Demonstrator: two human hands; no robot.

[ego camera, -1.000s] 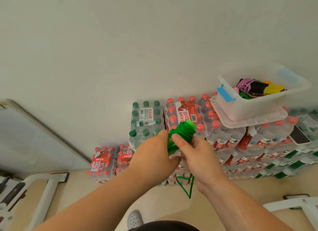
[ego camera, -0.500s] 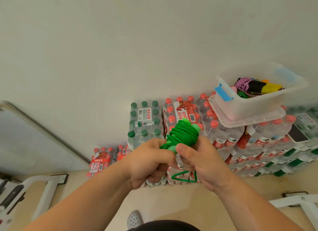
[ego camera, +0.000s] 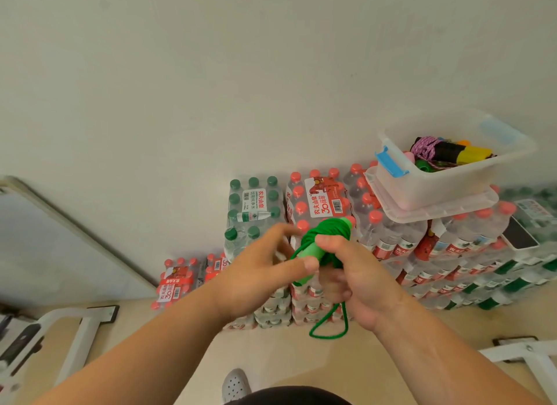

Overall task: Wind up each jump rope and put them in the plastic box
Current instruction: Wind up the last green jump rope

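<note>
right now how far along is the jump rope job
Done: wound ropes already lie in the plastic box. In hand: the green jump rope, mostly wound, gripped by the right hand, the left hand beside it. Left: wrap the hanging loop, then box it.

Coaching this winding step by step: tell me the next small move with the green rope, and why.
Probably catch the hanging green cord loop with the left hand and wrap it round the wound green jump rope. The right hand grips that bundle, the left's fingers are spread free, and the loop dangles below, not ready for the clear plastic box.
</note>
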